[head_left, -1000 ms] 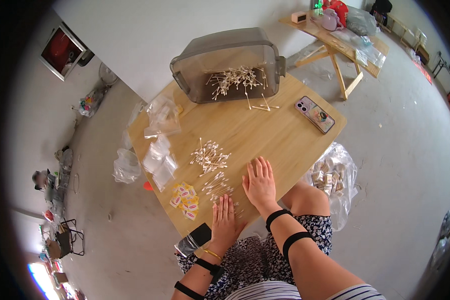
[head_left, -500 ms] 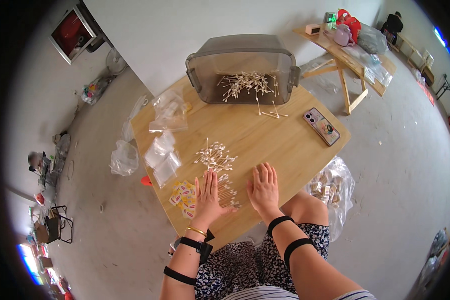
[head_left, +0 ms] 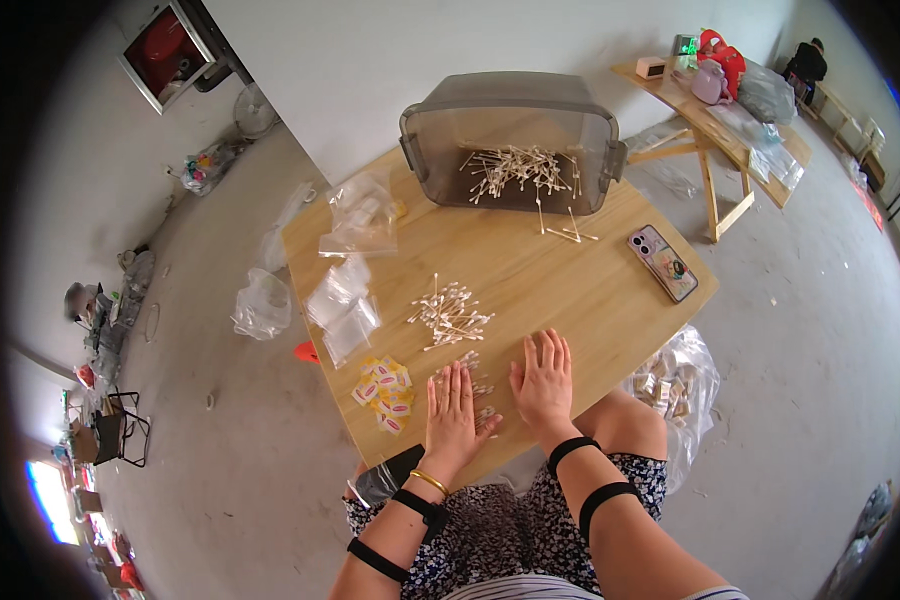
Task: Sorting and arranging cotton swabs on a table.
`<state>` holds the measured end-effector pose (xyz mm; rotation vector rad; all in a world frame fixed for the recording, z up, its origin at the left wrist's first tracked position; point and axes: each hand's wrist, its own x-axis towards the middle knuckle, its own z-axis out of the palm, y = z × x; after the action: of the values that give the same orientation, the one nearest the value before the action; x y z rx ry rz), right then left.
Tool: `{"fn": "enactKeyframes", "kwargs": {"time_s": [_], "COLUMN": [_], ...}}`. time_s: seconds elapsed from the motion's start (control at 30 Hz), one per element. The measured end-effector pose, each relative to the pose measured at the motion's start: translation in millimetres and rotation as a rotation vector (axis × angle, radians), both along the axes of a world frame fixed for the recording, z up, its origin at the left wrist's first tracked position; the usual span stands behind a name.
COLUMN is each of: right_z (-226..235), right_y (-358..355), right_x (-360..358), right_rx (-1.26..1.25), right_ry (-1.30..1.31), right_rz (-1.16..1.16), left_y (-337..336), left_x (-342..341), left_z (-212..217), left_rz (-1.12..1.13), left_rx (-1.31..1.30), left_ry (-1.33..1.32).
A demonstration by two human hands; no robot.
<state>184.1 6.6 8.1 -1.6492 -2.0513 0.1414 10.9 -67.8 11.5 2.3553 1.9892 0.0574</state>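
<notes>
My left hand (head_left: 455, 420) lies flat, fingers stretched out, over a small group of cotton swabs (head_left: 484, 388) near the table's front edge. Their tips show beside and beyond the fingers; the rest is hidden under the palm. To the right, my right hand (head_left: 544, 385) rests palm down on the bare wood with its fingers extended, holding nothing. Just beyond the left hand is a loose, criss-crossed pile of cotton swabs (head_left: 451, 316). Small yellow and white printed paper slips (head_left: 383, 391) lie left of that hand.
A grey translucent bin (head_left: 430, 185) lies on its side at the back, with many swabs inside and a few spilled out. Clear plastic bags (head_left: 345, 305) lie along the left edge of the wooden table (head_left: 560, 280). A phone (head_left: 662, 264) is at the right; a filled bag (head_left: 685, 375) stands beside the table.
My left hand has slid right and toward me, now covering more of the small swab group. My right hand stays nearly in place. The whole view has shifted slightly.
</notes>
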Motion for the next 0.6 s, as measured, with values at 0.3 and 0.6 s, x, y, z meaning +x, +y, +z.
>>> {"fn": "enactKeyframes", "kwargs": {"time_s": [0.3, 0.6], "right_z": [1.0, 1.0], "right_y": [-1.6, 0.4], "right_x": [0.0, 3.4], "right_rx": [-0.012, 0.012], "right_ry": [0.021, 0.025], "right_rz": [0.003, -0.003], "left_y": [18.4, 12.3], "left_x": [0.3, -2.3], "left_z": [5.3, 16.6], "left_rz": [0.090, 0.016], "left_rx": [-0.010, -0.027], "left_ry": [0.041, -0.065]}}
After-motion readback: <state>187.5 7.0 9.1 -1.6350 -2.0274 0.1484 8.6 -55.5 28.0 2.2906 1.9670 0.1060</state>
